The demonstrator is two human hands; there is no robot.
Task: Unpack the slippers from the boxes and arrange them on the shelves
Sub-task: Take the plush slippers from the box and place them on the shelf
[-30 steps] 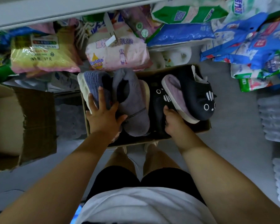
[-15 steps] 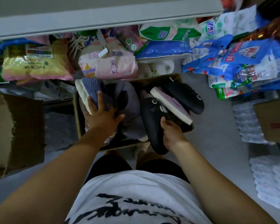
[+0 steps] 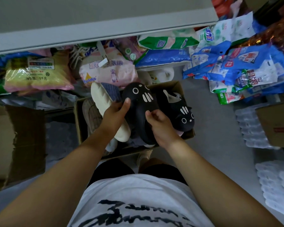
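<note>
Unpacking was in hand: above the box [image 3: 174, 86] the left hand [image 3: 113, 117] gripped the cream-soled slipper [image 3: 103, 102], thumb on the black cat slipper [image 3: 141, 99] which the right hand [image 3: 162, 128] pinched, so next, I judge, both needed carrying to the shelf [image 3: 105, 35].

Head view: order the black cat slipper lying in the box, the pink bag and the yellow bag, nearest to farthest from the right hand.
1. The black cat slipper, in the box just right of the right hand.
2. The pink bag, beyond the box, up-left.
3. The yellow bag, far left.
</note>
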